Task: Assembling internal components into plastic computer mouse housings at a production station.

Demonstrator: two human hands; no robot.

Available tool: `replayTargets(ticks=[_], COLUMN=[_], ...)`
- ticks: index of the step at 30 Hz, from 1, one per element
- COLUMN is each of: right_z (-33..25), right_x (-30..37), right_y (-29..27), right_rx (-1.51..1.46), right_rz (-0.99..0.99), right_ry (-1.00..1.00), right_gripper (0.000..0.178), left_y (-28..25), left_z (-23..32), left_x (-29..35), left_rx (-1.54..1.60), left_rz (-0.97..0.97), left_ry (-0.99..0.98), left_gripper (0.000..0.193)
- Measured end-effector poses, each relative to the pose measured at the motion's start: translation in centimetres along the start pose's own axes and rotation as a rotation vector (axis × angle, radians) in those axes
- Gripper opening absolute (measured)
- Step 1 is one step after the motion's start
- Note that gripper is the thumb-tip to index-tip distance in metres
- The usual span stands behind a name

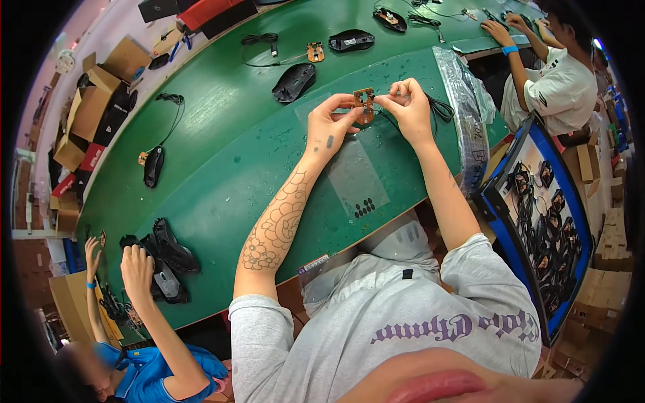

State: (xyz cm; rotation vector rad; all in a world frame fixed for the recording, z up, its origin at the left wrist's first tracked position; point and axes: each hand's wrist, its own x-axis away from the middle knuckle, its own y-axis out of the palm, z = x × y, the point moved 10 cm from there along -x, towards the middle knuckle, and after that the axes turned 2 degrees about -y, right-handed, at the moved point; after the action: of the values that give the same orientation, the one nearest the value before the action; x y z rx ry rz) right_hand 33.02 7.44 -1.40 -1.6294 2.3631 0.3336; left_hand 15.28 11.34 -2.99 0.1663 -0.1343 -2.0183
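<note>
Circuit board, orange-brown and fitted with small parts, was raised above our green worktable. Our left hand was clamped on its left edge between thumb and fingers; our right hand had its fingertips gathered at the right edge, though we could not tell whether they gripped. Near us lay a clear plastic sheet bearing black oval pads, and beyond the board a black mouse shell rested beside another mouse shell.
</note>
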Motion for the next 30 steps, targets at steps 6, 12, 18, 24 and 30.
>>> replayTargets(ticks=[6,12,18,24,30], right_z=[0.0,-0.1,-0.9,-0.9,-0.4], right_x=[0.0,0.1,0.4,0.3,0.2], right_y=[0.2,0.4,0.5,0.5,0.6], right_rx=[0.003,0.01,0.084,0.161,0.007], right_rz=[0.009,0.026,0.057,0.064,0.067], right_ry=[0.005,-0.027,-0.082,-0.103,-0.047], right_gripper=[0.042,0.041,0.041,0.042,0.042], left_y=[0.1,-0.1,0.2,0.1,0.1], left_z=[0.2,0.4,0.7,0.5,0.4], left_x=[-0.1,0.0,0.0,0.0,-0.1], left_rx=[-0.021,-0.055,-0.051,-0.061,-0.05], left_rz=[-0.002,0.007,0.001,0.003,0.0], left_ry=[0.0,0.001,-0.008,-0.005,-0.002], left_gripper=[0.023,0.021,0.02,0.018,0.019])
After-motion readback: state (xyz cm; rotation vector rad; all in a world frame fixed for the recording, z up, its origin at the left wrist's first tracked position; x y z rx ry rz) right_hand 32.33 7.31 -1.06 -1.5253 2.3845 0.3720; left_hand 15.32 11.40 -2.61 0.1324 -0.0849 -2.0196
